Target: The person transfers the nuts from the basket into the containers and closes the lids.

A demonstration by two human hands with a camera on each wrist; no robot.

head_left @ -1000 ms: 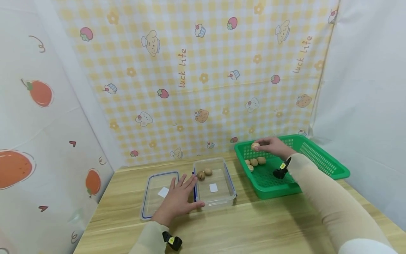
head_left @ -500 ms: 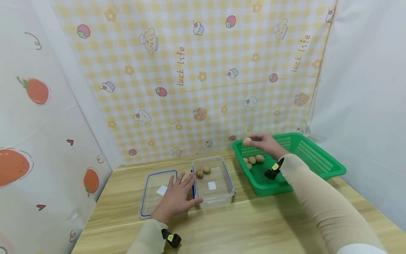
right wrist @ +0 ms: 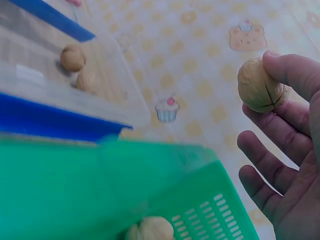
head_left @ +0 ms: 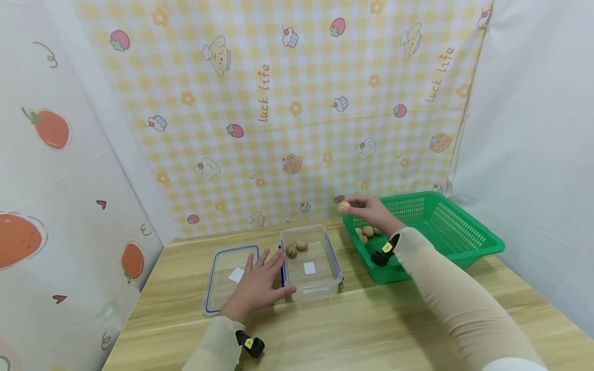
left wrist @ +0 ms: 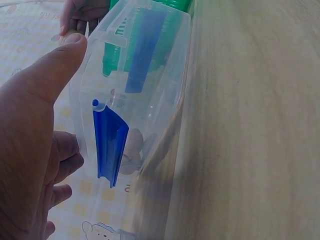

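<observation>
Between thumb and fingertips, my right hand (head_left: pixel 371 212) pinches a walnut (right wrist: pixel 261 85) above the left rim of the green basket (head_left: pixel 478 242). Several more walnuts (head_left: pixel 367 231) lie in that basket's left corner. My left hand (head_left: pixel 257 283) is spread, its fingertips and thumb at the left side of a clear plastic box (head_left: pixel 325 281). Inside the box two walnuts (head_left: pixel 301 245) sit near its back left, beside a white label (head_left: pixel 309 268). The left wrist view shows the left thumb at the box's rim and a blue locking flap (left wrist: pixel 110 145) hanging on its side.
The box's clear lid (head_left: pixel 223 268), edged with a blue seal, lies flat left of the box, partly under the left hand. A checked cloth (head_left: pixel 297 129) hangs behind the wooden table (head_left: pixel 352 335). White curtains (head_left: pixel 533 129) close off both sides.
My right hand has carried the walnut leftward, from over the basket's inside to its left rim. My left hand stays at the box, and the camera view has shifted slightly.
</observation>
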